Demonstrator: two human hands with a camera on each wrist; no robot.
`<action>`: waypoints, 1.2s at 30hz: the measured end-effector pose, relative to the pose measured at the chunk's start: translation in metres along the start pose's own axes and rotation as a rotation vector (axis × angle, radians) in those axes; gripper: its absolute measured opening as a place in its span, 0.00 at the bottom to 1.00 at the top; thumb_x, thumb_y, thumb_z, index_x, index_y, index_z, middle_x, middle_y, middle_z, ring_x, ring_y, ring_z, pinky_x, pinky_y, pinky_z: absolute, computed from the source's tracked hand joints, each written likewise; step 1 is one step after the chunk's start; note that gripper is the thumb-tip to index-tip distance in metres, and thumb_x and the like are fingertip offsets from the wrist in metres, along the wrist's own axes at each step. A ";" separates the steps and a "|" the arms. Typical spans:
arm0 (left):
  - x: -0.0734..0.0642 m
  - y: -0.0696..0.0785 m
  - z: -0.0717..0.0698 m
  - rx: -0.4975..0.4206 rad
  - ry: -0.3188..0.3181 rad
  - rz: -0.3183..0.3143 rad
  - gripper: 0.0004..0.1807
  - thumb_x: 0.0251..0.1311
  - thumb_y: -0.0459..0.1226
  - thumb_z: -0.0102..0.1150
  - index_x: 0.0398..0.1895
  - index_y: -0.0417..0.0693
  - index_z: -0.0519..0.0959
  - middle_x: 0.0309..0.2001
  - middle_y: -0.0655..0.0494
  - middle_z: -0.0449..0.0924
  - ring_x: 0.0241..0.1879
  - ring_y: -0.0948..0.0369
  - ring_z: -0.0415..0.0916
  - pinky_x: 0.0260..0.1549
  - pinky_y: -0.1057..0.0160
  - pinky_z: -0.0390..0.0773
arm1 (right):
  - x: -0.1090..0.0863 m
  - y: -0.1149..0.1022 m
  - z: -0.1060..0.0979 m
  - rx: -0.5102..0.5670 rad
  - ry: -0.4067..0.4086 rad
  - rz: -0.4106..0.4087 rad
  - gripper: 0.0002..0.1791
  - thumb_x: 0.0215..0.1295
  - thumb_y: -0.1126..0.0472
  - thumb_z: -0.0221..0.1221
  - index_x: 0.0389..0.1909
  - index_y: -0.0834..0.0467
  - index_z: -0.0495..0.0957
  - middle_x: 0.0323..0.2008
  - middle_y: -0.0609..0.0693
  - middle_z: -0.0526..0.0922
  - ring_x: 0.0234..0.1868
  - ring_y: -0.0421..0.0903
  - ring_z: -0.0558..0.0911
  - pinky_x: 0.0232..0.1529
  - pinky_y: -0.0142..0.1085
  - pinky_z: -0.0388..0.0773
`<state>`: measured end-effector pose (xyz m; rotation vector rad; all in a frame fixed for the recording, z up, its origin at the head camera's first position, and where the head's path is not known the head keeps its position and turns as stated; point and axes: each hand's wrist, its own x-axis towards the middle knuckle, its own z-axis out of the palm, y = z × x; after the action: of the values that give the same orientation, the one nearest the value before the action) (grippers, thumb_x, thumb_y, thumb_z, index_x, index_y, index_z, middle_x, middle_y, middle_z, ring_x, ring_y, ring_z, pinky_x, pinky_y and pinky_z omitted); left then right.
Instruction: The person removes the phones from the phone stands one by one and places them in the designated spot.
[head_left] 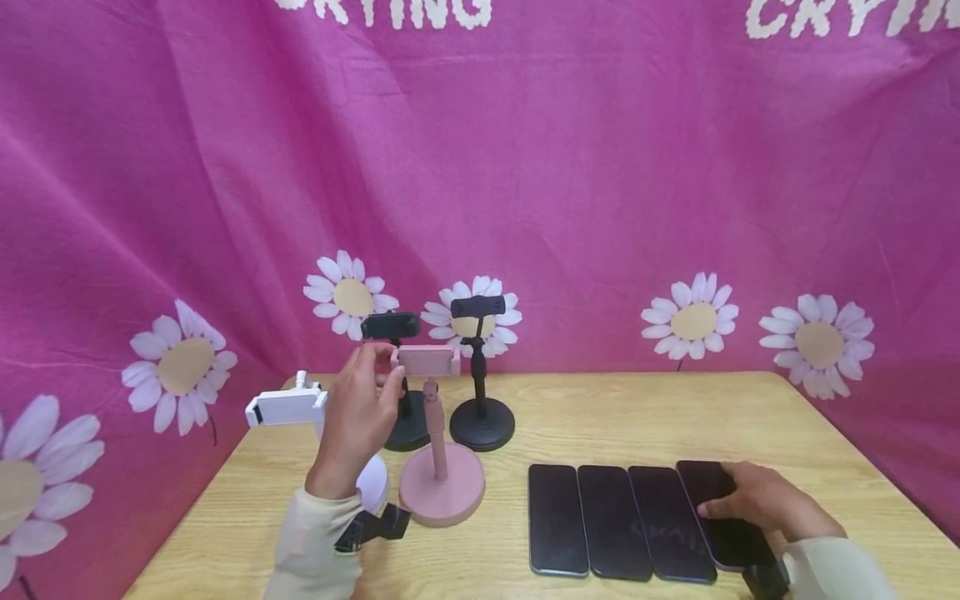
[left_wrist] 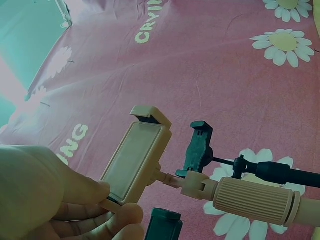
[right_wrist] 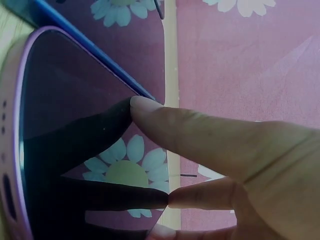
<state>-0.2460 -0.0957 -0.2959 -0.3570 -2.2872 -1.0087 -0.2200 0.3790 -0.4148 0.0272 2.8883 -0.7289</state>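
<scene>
In the head view my left hand (head_left: 358, 412) pinches the left end of the clamp (head_left: 427, 361) on a pink phone stand (head_left: 438, 446). The left wrist view shows my thumb and fingers at the clamp's lower jaw, with the stand's ribbed neck (left_wrist: 252, 201) leading off to the right. On the right side of the table, my right hand (head_left: 772, 500) grips the rightmost phone (head_left: 733, 543), which lies slightly askew, screen up. Up close, my thumb (right_wrist: 195, 127) reaches over the dark screen (right_wrist: 65, 110) to one long edge, with fingers at the opposite side.
Three more dark phones (head_left: 613, 523) lie side by side, left of the gripped one. Behind the pink stand are two black stands (head_left: 478, 371), and a white stand (head_left: 288, 408) is partly hidden by my left arm. A pink flowered cloth (head_left: 600, 183) hangs behind the wooden table (head_left: 600, 408).
</scene>
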 end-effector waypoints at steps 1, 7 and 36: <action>0.000 0.000 0.000 0.001 0.001 0.001 0.16 0.64 0.32 0.58 0.53 0.36 0.71 0.44 0.43 0.76 0.34 0.54 0.83 0.35 0.52 0.82 | 0.000 0.000 0.000 -0.001 -0.003 0.000 0.50 0.45 0.43 0.72 0.57 0.77 0.66 0.37 0.59 0.80 0.37 0.54 0.79 0.46 0.58 0.73; 0.000 0.001 -0.003 0.001 0.000 0.005 0.18 0.64 0.31 0.58 0.55 0.36 0.71 0.45 0.43 0.76 0.34 0.54 0.83 0.34 0.52 0.83 | -0.001 -0.004 -0.002 -0.010 -0.029 0.020 0.49 0.47 0.43 0.72 0.56 0.78 0.66 0.35 0.57 0.80 0.35 0.51 0.79 0.44 0.55 0.75; 0.004 0.000 0.005 0.032 0.038 0.021 0.21 0.62 0.30 0.60 0.59 0.42 0.74 0.40 0.46 0.76 0.37 0.54 0.77 0.32 0.52 0.82 | -0.003 -0.008 -0.001 0.194 -0.079 0.086 0.39 0.50 0.54 0.72 0.55 0.73 0.67 0.31 0.53 0.80 0.29 0.50 0.82 0.32 0.45 0.82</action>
<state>-0.2512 -0.0915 -0.2960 -0.3453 -2.2587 -0.9596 -0.2181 0.3725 -0.4098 0.1412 2.7135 -0.9673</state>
